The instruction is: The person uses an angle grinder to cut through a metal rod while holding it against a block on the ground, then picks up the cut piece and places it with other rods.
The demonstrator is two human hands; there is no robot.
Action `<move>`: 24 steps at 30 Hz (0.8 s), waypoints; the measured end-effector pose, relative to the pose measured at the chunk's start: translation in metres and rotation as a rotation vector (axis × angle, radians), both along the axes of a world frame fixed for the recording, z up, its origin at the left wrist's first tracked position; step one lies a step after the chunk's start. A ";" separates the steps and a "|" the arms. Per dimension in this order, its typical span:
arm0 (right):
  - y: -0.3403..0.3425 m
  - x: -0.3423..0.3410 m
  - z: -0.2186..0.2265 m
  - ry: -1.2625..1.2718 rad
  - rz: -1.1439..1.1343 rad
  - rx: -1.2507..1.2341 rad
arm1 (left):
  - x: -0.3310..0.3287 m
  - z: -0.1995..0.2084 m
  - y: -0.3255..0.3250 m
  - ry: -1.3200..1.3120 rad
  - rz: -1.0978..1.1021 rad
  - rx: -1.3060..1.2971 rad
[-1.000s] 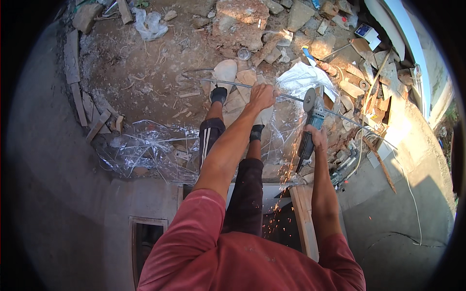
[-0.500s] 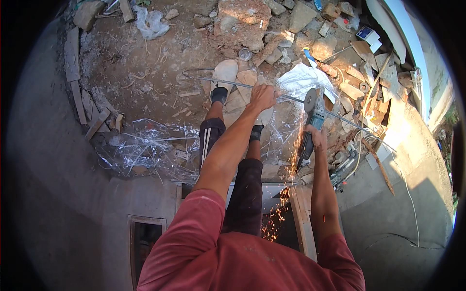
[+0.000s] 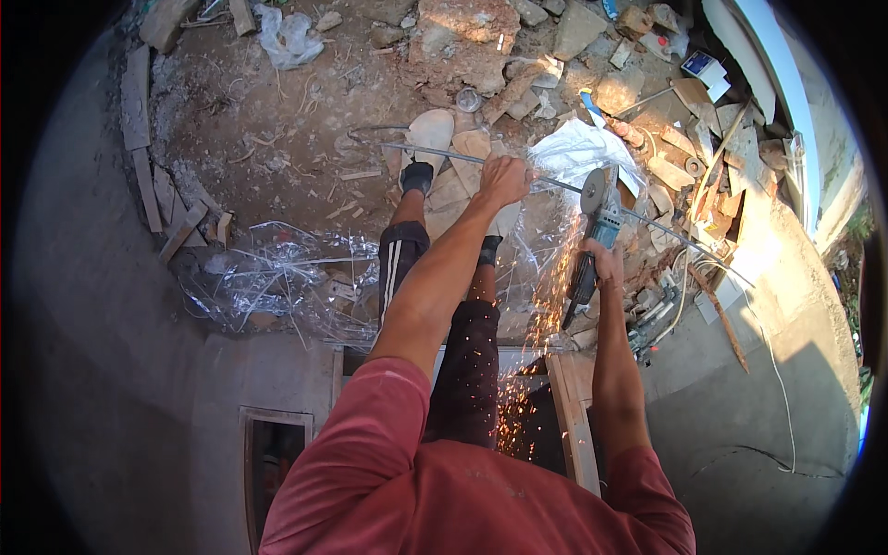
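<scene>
Above the rubble-strewn dirt ground, the left hand (image 3: 504,178) was clenched around a long thin grey metal rod (image 3: 444,154), holding it level. The right hand (image 3: 603,266) was wrapped around a blue-bodied angle grinder (image 3: 595,231), its disc biting the rod and throwing orange sparks (image 3: 536,305) downward. The cut seemed midway; finishing likely called for steady pressure.

daylight, warm sun from right; shaded left wall; sharp centre, fisheye bending, black vignette at rim.

Both arms outstretched; left hand (image 3: 504,178), right hand (image 3: 606,264) fisted.
</scene>
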State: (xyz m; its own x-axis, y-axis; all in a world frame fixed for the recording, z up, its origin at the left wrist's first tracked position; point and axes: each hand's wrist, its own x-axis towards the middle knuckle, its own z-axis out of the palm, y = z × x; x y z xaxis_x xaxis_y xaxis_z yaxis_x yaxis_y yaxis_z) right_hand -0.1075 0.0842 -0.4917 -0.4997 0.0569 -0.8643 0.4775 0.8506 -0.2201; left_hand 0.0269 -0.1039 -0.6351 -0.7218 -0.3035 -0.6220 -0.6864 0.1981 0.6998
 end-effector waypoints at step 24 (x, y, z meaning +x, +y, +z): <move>0.012 -0.006 -0.006 0.019 0.038 -0.029 | -0.005 -0.008 0.007 0.005 -0.002 0.005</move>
State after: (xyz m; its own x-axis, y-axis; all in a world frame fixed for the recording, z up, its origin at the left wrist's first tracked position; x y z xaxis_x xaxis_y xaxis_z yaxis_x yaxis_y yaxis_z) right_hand -0.1134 0.0961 -0.4980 -0.5172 0.0126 -0.8557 0.4405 0.8612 -0.2535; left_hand 0.0218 -0.0969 -0.6434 -0.7254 -0.2989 -0.6200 -0.6826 0.1964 0.7040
